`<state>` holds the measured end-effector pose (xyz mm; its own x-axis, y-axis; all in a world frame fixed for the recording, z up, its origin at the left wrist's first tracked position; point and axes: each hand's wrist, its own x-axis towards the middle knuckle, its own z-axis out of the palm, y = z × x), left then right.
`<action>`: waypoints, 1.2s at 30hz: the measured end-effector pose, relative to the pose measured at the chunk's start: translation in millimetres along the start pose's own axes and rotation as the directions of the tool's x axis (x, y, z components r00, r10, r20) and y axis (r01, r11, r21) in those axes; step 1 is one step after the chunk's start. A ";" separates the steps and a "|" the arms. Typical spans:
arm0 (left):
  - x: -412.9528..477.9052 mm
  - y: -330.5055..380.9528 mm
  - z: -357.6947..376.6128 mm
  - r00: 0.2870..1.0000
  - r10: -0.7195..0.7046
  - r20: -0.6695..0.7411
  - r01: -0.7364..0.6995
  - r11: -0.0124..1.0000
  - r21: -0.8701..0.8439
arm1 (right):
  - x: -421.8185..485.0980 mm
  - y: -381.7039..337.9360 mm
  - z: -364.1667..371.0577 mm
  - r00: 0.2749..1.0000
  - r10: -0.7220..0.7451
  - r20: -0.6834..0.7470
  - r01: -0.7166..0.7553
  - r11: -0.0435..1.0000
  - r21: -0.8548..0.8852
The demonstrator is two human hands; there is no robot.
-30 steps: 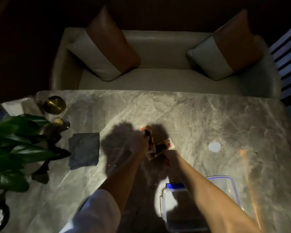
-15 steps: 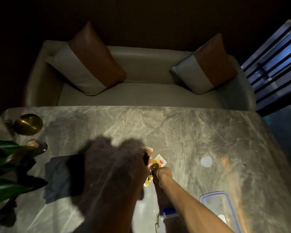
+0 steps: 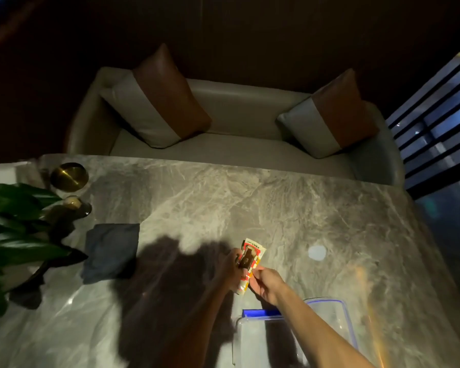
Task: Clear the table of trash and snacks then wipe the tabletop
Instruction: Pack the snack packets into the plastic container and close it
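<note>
Both hands meet over the middle of the grey marble table (image 3: 250, 197). My left hand (image 3: 233, 264) grips a bunch of small snack packets (image 3: 251, 254), red, yellow and white with a brown picture. My right hand (image 3: 267, 284) pinches the lower end of the same bunch. A clear plastic container (image 3: 252, 341) with a blue clip stands just below my right forearm, and its blue-rimmed lid (image 3: 340, 320) lies beside it. A dark folded cloth (image 3: 110, 252) lies flat on the table to the left.
A leafy plant (image 3: 8, 235) fills the left edge, with a brass dish (image 3: 69, 176) and a small candle holder (image 3: 76, 204) behind it. A pale round spot (image 3: 317, 252) shows on the tabletop at right. A sofa (image 3: 237, 144) with two cushions stands beyond the far edge.
The snack packets have been gathered into one bunch held upright between both hands. The camera view has swung back left, so the plant and cloth show more fully.
</note>
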<state>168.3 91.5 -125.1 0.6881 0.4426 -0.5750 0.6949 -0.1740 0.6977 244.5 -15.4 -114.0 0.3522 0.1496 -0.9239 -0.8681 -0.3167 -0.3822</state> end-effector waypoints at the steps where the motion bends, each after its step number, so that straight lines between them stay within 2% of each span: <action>1: -8.1 9.2 0.2 0.999 0.012 0.032 -0.010 0.999 -0.050 | -8.8 -0.2 -9.3 0.999 -0.006 0.045 0.006 1.000 -0.004; 3: -27.4 25.9 -1.3 0.997 0.072 0.042 -0.069 0.996 -0.063 | -37.4 -2.3 -26.9 0.982 -0.042 0.185 0.047 0.999 -0.023; 6: -50.9 36.9 -1.5 0.975 0.173 0.137 -0.143 0.969 -0.201 | -71.1 -8.7 -58.0 0.929 -0.078 0.363 0.093 0.995 -0.026; 10: -98.7 75.4 -8.0 0.961 0.206 0.184 -0.170 0.966 -0.192 | -101.5 -24.0 -101.6 0.794 -0.104 0.599 0.105 0.994 0.033; 13: -127.7 97.3 -6.2 0.956 0.190 0.223 -0.168 0.979 -0.116 | -120.1 -27.0 -125.2 0.739 -0.107 0.665 0.146 0.989 -0.003; 16: -152.6 108.7 0.7 0.950 0.192 0.245 -0.186 0.981 -0.046 | -131.0 -21.9 -138.3 0.754 -0.173 0.634 0.266 0.963 -0.054; 19: -167.2 110.7 5.6 0.944 0.183 0.274 -0.167 0.983 -0.081 | -131.9 -12.2 -152.5 0.775 -0.330 0.538 0.381 0.924 0.018; 21: -171.2 110.8 9.3 0.940 0.188 0.283 -0.171 0.982 -0.083 | -136.7 -6.4 -163.2 0.761 -0.391 0.518 0.439 0.898 0.033; 23: -174.5 111.3 13.3 0.950 0.190 0.249 -0.163 0.979 -0.123 | -142.4 -0.8 -172.0 0.761 -0.413 0.499 0.470 0.882 0.014; 25: -175.9 102.8 17.8 0.972 0.173 0.157 -0.130 0.959 -0.251 | -140.9 5.9 -180.4 0.777 -0.449 0.441 0.479 0.877 0.049; 28: -176.3 72.4 30.8 0.996 0.034 0.087 0.014 0.864 -0.503 | -134.6 22.1 -190.2 0.811 -0.464 0.355 0.457 0.883 0.109; 30: -178.2 53.7 45.0 0.995 -0.077 0.065 0.100 0.809 -0.579 | -130.2 36.9 -194.7 0.842 -0.440 0.311 0.427 0.897 0.114; 33: -182.2 39.9 63.1 0.977 -0.199 -0.075 0.121 0.812 -0.572 | -124.9 60.5 -194.8 0.885 -0.399 0.240 0.407 0.913 0.018; 36: -181.9 27.0 80.7 0.950 -0.260 -0.170 0.141 0.849 -0.509 | -114.9 83.8 -191.2 0.913 -0.389 0.125 0.407 0.895 -0.183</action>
<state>78.8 -64.7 -36.2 0.4377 0.6157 -0.6553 0.5809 0.3627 0.7287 198.1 -238.2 -43.3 0.6157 0.3767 -0.6921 -0.5694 -0.3944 -0.7213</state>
